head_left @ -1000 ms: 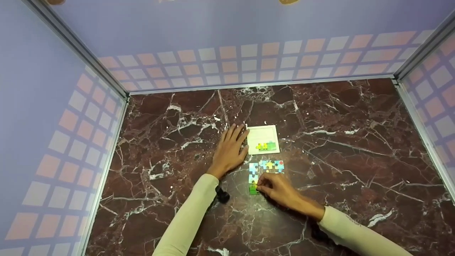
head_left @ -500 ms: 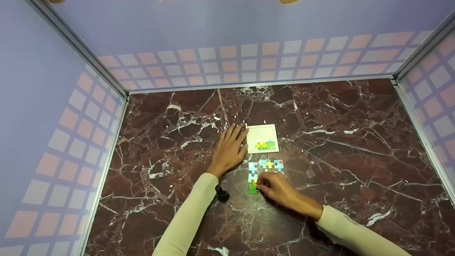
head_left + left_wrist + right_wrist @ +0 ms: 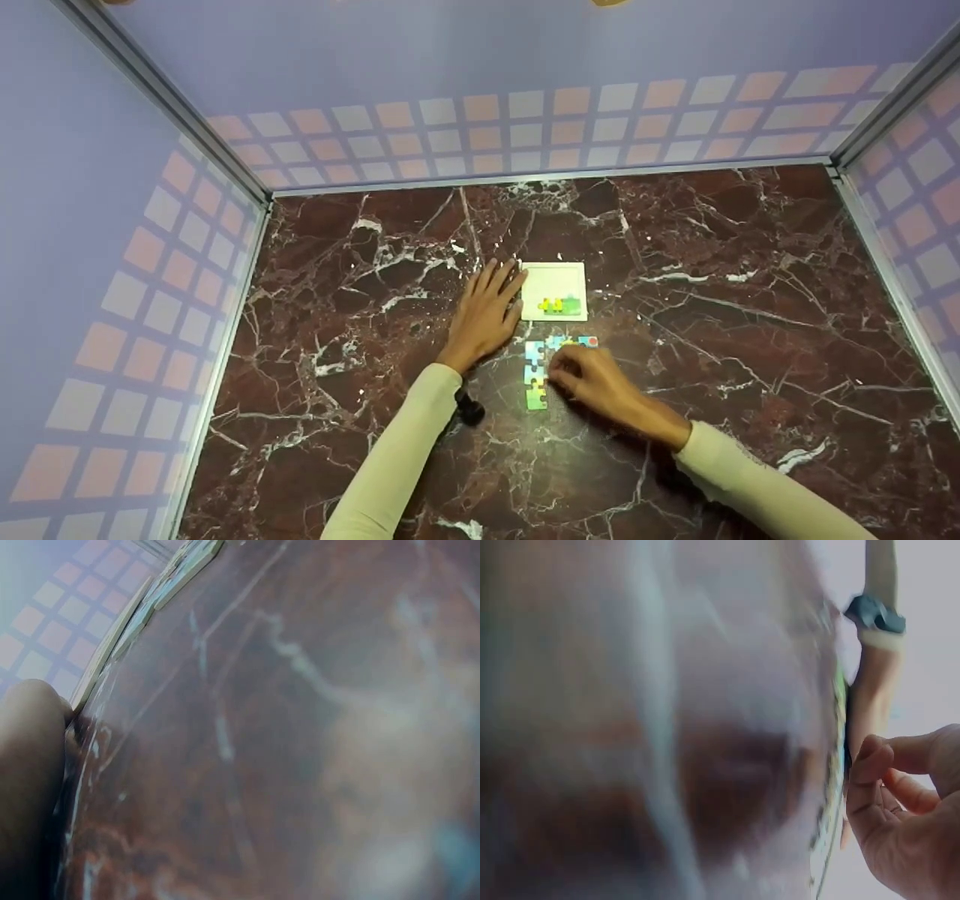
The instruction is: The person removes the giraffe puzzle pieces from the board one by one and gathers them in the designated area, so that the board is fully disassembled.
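Observation:
My left hand lies with fingers spread on the marble surface, its fingertips at the left edge of a pale square puzzle tray. Green and yellow puzzle pieces sit along the tray's lower right. Below the tray, a column of blue, yellow and green puzzle pieces and a blue top row lie on the surface. Over the right part of these hovers my right hand, partly hiding them. In the right wrist view, the curled fingers of that hand meet the thumb, with no piece visible between them.
Dark red marble spreads around the puzzle. Lilac walls with pink and white squares enclose the back and both sides, with metal rails along their edges. A small black device sits at my left wrist.
My right hand has lifted off the green and yellow pieces at the column's lower end and shifted slightly up and right, uncovering them. The left hand stays in place.

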Motion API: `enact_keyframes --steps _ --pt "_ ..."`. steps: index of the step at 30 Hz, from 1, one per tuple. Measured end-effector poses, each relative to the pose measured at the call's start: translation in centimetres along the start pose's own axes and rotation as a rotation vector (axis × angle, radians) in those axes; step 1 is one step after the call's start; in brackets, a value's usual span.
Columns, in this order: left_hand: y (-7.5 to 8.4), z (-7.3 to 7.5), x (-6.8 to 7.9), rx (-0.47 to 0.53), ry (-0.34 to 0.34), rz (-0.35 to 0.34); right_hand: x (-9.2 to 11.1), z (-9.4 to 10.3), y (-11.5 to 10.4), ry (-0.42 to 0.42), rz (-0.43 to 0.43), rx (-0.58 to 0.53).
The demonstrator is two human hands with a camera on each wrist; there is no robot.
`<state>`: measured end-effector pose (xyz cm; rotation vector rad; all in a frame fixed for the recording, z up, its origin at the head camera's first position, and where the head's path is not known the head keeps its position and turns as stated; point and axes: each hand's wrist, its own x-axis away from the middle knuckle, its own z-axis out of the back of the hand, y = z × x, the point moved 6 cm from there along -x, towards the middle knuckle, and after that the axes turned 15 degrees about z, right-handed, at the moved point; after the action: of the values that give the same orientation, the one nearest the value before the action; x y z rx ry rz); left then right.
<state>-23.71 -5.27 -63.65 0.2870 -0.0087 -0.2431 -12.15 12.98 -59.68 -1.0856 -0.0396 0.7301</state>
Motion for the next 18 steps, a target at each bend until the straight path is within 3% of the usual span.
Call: enact_keyframes --steps 5,9,15,18 --pt "0.0 0.0 0.0 -0.002 0.005 0.009 -1.3 2.6 1.2 0.054 -0.019 -0.016" --pt "0.1 0.1 0.0 0.005 0.005 0.010 -2.2 4.4 2.5 0.096 -0.034 0.065" --pt "0.1 0.0 0.0 0.006 0.004 0.009 -2.9 5.9 4.2 0.104 -0.095 0.091" --pt "0.0 0.0 0.0 0.003 0.007 0.012 -3.5 6.4 4.8 0.106 -0.086 0.104"
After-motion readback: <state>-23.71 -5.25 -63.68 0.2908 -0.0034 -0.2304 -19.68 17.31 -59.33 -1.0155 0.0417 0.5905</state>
